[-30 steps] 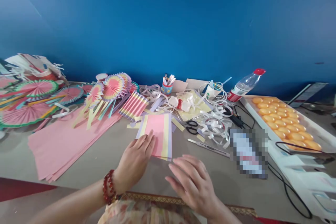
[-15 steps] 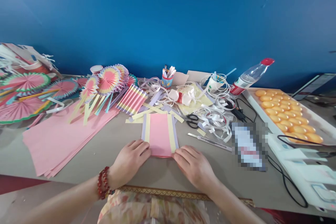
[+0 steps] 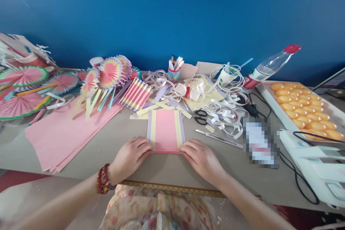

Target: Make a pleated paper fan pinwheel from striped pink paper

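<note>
A pink paper sheet point(image 3: 165, 129) with yellow and lilac bands down both sides lies in front of me, its near edge folded into a narrow strip. My left hand point(image 3: 134, 155) pinches the near left corner, and my right hand point(image 3: 199, 156) pinches the near right corner. Both thumbs are mostly hidden beneath the fingers. Just beyond the sheet's far edge are loose yellow paper strips point(image 3: 153, 106). A pleated paper piece point(image 3: 136, 94) in the same colours rests behind them to the left.
Pink paper sheets point(image 3: 67, 133) and paper rosettes point(image 3: 111, 73) lie to the left. Scissors point(image 3: 200, 116), a craft knife point(image 3: 218, 138) and tangled white ribbon point(image 3: 225, 115) are on the right. Farther right stand a tilted bottle point(image 3: 269, 68) and a tray point(image 3: 265, 95) of yellow ovals.
The view has shifted slightly. Both hands still grip the near corners, and the folded strip along the paper's near edge now looks flatter.
</note>
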`<state>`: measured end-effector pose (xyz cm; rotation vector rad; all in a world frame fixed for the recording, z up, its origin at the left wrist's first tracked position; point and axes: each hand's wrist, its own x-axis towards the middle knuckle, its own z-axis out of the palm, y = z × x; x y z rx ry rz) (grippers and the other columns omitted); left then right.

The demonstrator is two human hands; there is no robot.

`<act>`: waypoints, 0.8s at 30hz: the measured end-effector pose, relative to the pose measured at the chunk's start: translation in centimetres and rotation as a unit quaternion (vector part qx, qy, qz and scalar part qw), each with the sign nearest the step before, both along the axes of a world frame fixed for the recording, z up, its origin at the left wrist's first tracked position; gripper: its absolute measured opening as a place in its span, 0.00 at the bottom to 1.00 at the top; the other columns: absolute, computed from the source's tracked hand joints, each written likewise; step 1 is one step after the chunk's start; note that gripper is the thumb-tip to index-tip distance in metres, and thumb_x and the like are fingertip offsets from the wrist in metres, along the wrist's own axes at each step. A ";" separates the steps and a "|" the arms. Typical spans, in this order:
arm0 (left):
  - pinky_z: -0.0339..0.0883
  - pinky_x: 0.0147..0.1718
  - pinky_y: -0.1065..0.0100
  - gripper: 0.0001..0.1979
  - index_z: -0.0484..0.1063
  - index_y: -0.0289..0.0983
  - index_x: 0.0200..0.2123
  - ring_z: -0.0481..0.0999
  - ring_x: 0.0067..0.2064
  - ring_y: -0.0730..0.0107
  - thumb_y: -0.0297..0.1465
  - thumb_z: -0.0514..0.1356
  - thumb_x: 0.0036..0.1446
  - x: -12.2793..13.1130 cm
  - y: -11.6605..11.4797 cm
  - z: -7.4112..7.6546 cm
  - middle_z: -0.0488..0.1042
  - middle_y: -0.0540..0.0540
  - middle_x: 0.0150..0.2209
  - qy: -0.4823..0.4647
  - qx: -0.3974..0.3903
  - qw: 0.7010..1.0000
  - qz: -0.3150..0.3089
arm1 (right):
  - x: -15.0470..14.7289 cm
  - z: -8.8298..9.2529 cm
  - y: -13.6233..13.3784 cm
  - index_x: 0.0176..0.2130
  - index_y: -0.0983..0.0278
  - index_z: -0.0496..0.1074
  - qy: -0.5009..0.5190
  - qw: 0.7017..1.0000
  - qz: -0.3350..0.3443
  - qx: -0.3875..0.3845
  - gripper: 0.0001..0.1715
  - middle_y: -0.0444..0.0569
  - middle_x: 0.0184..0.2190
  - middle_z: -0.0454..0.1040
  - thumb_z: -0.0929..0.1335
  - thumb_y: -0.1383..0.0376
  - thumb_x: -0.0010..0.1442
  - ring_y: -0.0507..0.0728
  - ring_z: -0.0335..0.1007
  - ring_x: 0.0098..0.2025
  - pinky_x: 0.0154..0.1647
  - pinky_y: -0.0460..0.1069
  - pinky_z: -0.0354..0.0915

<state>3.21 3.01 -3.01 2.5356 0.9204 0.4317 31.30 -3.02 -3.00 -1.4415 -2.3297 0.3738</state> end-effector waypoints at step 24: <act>0.61 0.35 0.69 0.08 0.68 0.39 0.35 0.73 0.36 0.69 0.29 0.52 0.68 0.5 2.3 1.3 0.73 0.50 0.36 0.061 -0.128 0.990 0.025 | -0.2 1.5 2.9 0.31 0.60 0.67 -0.038 0.989 -0.037 -0.138 0.08 0.44 0.30 0.75 0.66 0.67 0.63 0.55 0.70 0.33 0.32 0.47 0.55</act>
